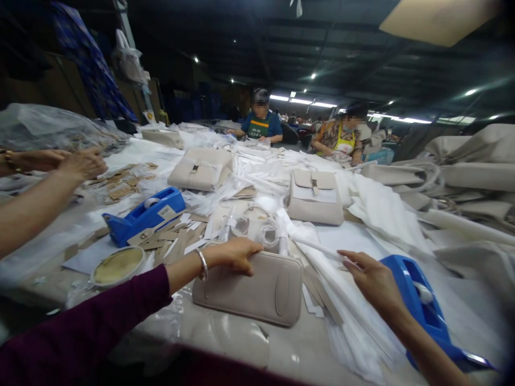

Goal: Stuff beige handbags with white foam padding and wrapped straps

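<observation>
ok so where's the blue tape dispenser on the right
In the head view the blue tape dispenser sits low on the right side of the table, just under the right hand, beside the white sheets.

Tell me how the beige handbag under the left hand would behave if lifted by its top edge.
The beige handbag lies flat and keeps a boxy outline, so it probably holds its shape rather than flopping. Its smooth surface may slide easily on the table. The left hand grips its top edge alone, suggesting it is fairly light.
</observation>
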The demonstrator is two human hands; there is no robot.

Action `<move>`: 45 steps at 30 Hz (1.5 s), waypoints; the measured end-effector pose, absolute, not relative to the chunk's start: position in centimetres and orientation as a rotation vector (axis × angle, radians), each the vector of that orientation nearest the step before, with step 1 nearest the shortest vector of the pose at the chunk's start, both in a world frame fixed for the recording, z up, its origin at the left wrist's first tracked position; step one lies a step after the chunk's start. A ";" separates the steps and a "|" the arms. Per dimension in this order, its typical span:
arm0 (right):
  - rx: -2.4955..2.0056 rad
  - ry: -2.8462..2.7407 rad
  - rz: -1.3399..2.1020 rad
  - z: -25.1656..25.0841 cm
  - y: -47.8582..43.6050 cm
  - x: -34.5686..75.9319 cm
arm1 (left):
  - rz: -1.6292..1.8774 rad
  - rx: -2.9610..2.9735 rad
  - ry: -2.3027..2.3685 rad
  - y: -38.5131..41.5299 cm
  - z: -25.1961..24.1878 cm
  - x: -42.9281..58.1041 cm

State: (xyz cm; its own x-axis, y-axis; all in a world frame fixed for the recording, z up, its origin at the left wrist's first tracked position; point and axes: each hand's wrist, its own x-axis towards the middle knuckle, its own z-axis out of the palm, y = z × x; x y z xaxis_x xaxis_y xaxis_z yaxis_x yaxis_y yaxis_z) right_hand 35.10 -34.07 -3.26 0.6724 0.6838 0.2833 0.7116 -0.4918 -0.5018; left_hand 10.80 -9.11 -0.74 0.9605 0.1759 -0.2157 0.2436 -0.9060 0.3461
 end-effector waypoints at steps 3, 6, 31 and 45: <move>-2.354 -1.014 -0.130 -3.8 -35.9 34.4 | -0.246 2.738 0.286 -9.7 0.1 10.3; -2.309 -0.993 -0.089 -4.3 -36.4 33.4 | -0.210 2.768 0.290 -10.0 0.3 10.0; -1.878 -1.005 0.782 -5.0 -29.2 30.2 | -0.097 2.668 0.302 -10.4 -0.2 9.2; -1.709 -1.033 1.273 -7.1 -22.3 31.8 | -0.175 2.835 0.420 -11.2 0.4 8.9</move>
State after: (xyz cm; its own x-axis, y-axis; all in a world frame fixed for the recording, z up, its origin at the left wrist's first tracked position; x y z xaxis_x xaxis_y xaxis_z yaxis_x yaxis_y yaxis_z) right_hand 31.83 -22.31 -7.09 0.1779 0.9157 -0.3604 0.1645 -0.3887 -0.9066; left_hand 8.91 -11.17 0.43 0.9507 0.2671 -0.1574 0.2997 -0.9217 0.2461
